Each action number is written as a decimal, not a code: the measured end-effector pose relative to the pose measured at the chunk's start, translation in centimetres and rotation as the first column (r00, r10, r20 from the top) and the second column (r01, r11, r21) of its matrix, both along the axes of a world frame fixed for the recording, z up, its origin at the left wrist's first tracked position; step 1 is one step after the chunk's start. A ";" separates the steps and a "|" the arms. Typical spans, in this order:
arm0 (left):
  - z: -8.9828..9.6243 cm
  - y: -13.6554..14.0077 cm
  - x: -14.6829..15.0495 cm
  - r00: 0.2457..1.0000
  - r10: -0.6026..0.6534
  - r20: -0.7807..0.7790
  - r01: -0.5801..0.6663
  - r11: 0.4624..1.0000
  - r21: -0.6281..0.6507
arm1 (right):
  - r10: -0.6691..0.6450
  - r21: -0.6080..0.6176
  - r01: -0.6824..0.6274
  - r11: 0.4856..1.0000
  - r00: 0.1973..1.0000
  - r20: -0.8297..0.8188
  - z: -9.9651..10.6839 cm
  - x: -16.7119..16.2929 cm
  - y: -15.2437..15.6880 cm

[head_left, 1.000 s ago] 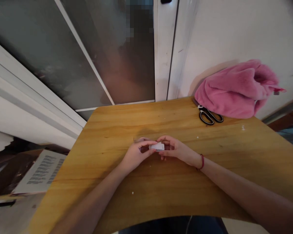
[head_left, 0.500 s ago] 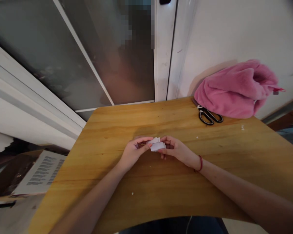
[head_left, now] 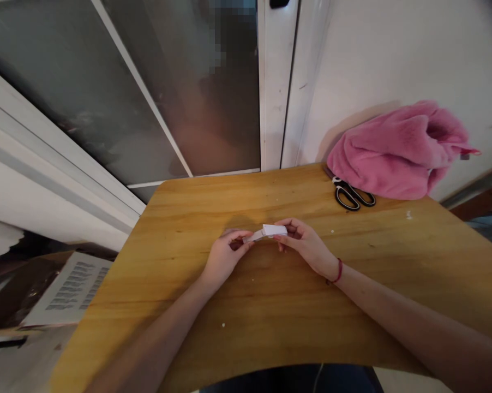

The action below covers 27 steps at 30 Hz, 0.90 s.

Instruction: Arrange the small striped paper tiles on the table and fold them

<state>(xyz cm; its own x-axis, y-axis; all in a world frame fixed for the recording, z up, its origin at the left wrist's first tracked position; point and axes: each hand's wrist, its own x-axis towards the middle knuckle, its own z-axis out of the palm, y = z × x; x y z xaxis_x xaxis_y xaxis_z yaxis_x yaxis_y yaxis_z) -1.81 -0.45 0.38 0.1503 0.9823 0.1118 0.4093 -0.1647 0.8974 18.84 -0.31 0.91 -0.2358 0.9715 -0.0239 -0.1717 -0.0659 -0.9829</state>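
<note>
A small piece of folded white paper (head_left: pixel 274 230) is held between my two hands, a little above the wooden table (head_left: pixel 180 327). Its thin strip end on the left is pinched by the thumb and fingers of my left hand (head_left: pixel 225 254). My right hand (head_left: pixel 307 245), with a red cord on the wrist, grips the wider, flat part between thumb and fingers. The fingers partly cover both ends, so how the paper is folded inside cannot be made out.
Black-handled scissors (head_left: pixel 354 196) lie at the back right, blades tucked under a pink fluffy cloth (head_left: pixel 397 150). Small white scraps dot the tabletop. A glass-panelled door (head_left: pixel 221 131) and a white wall (head_left: pixel 377 54) border the far edge. An open cardboard box (head_left: pixel 68 292) stands left, below the table.
My right hand has moved slightly right and away from me, lifting the paper's wide part. A thin strip now stretches from it to my left hand, where the two parts lay close together.
</note>
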 end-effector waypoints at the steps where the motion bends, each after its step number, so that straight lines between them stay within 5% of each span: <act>1: 0.0 0.0 0.0 1.000 -0.002 0.000 0.002 1.000 -0.005 | -0.001 0.000 0.001 1.000 1.000 0.005 0.0 0.0 0.0; 10: 0.3 -0.8 0.9 0.976 -0.160 -0.145 0.165 0.986 0.023 | 0.086 0.002 -0.087 0.996 0.992 0.087 -0.4 -0.2 -0.2; 27: 1.1 -1.0 1.0 0.987 -0.107 -0.122 0.114 0.992 0.054 | 0.159 0.040 -0.168 0.985 0.973 0.167 -0.5 -0.5 -0.4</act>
<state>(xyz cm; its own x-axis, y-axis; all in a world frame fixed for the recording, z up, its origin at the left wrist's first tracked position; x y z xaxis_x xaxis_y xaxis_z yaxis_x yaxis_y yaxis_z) -0.82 -1.47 1.46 0.2735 0.9509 0.1452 0.4885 -0.2673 0.8306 18.39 -0.75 0.44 -0.3885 0.9211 -0.0245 -0.0009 -0.0270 -0.9996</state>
